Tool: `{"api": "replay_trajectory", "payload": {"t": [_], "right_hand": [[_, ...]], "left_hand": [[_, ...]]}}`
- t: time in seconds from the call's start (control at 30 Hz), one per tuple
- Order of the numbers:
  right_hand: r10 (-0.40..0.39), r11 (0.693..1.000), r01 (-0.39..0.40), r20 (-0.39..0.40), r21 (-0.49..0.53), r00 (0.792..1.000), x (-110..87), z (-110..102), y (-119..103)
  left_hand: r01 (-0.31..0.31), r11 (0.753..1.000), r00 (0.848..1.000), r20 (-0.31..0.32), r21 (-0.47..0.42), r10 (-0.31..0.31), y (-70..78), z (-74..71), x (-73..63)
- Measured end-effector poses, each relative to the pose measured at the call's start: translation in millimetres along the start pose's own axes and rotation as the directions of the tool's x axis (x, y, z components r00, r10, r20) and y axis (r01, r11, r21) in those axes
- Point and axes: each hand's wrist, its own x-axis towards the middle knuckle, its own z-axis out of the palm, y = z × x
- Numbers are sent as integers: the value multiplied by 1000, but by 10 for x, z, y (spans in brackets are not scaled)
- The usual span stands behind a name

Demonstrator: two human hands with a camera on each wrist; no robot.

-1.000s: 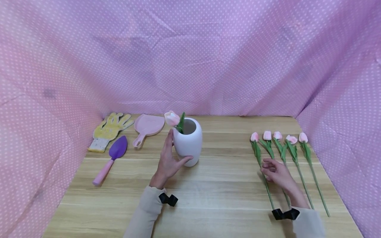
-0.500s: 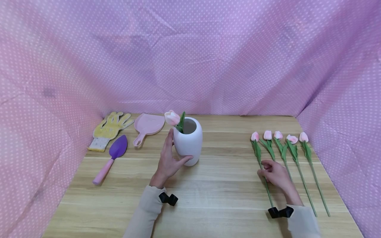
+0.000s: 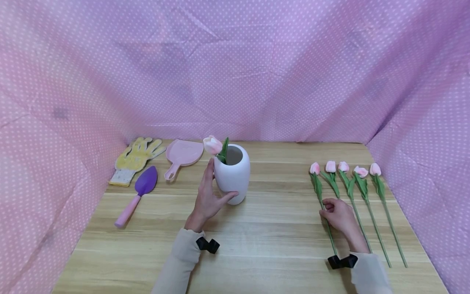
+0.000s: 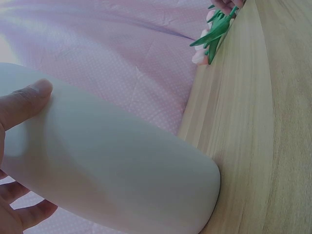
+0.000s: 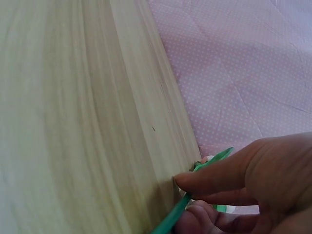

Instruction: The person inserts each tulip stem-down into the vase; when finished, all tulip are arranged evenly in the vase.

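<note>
In the head view, the white vase (image 3: 233,181) is held at the bench (image 3: 271,249) by the left hand (image 3: 208,200), thumb (image 3: 227,199) and fingers (image 3: 208,173) spread round it; the row's leftmost tulip (image 3: 318,188) is pinched by the right hand (image 3: 341,215). In the left wrist view, the vase is best steadied lightly. In the right wrist view, the stem (image 5: 168,222) seems nipped by thumb and finger, though partly hidden; it is best lifted clear of neighbouring tulips (image 3: 361,190)

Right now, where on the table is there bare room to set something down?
A broad bare patch lies between the vase and the row of five tulips; another lies between the trowel and the left hand. It is crowded around the right hand, among the tulips, and back left, where glove, dustpan and trowel sit close together.
</note>
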Motion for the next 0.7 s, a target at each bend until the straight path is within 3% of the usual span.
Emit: {"api": "replay_trajectory", "payload": {"t": [0.3,0.47,0.7], "right_hand": [[23,999,-23,6,34,1000,-8,-18,-19],[56,986,-61,41,152,998,-27,-35,-13],[91,946,-117,99,303,991,-39,-48,13]], "left_hand": [[11,1000,1000,5,-8,-11,-8,-2,-4],[22,1000,1000,11,-15,-22,-7,-1,-8],[26,999,1000,13,-19,-26,2,-8,-4]]}}
